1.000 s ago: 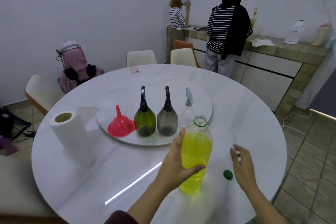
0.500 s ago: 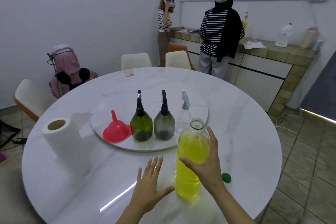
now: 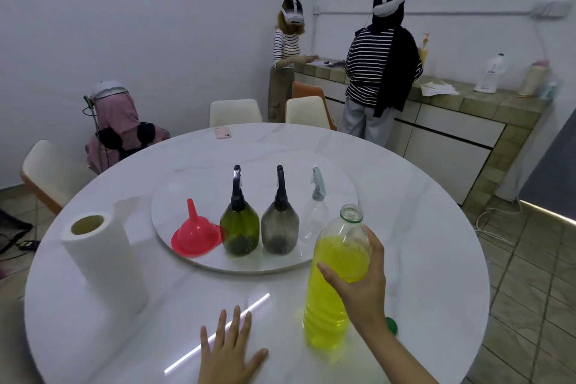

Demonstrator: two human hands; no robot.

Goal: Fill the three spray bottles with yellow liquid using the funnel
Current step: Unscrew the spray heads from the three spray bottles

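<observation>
A large uncapped bottle of yellow liquid (image 3: 333, 277) stands on the white round table (image 3: 436, 259), and my right hand (image 3: 361, 284) grips its middle. My left hand (image 3: 229, 352) lies flat and open on the table at the near edge. On the round turntable (image 3: 193, 190) stand a green spray bottle (image 3: 239, 224), a grey spray bottle (image 3: 280, 224) and a clear spray bottle (image 3: 316, 215), all with their spray heads on. A red funnel (image 3: 195, 234) sits mouth down at their left. The bottle's green cap (image 3: 391, 326) lies behind my right wrist.
A paper towel roll (image 3: 99, 259) stands at the table's left. A pink phone (image 3: 223, 133) lies at the far edge. Chairs ring the table, and a seated person is at the left. Two people stand at a counter (image 3: 467, 109) at the back.
My left hand let go of the yellow bottle and dropped flat onto the table. My right hand moved from beside the cap to grip the bottle.
</observation>
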